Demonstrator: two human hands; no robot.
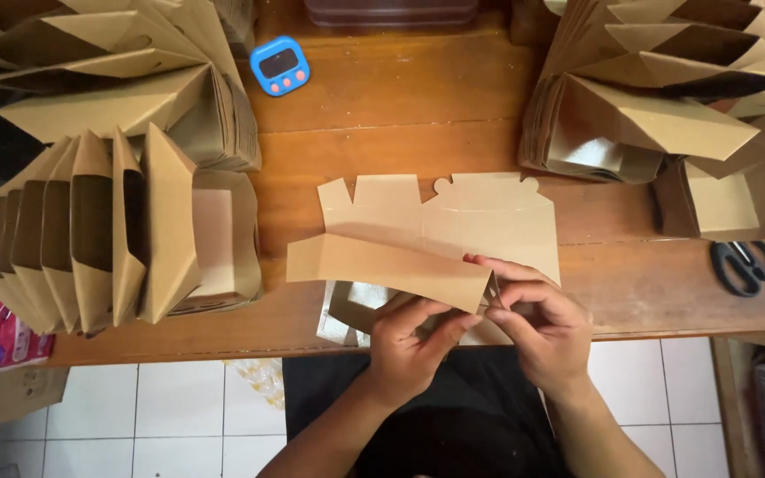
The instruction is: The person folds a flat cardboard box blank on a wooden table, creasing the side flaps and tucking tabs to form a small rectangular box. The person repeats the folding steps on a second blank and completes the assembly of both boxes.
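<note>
A flat brown cardboard box blank (440,235) with a silvery lining lies on the wooden table (382,133) near its front edge. One long flap (382,265) is folded up and over toward me. My left hand (409,341) pinches the lower edge of that flap from underneath. My right hand (537,319) grips the flap's right corner, fingertips meeting the left hand's there.
Nested stacks of folded brown boxes stand at the left (108,230), far left (117,80) and right (666,88). A blue timer (280,65) sits at the back, black scissors (744,264) at the right edge. White floor tiles (179,416) lie below.
</note>
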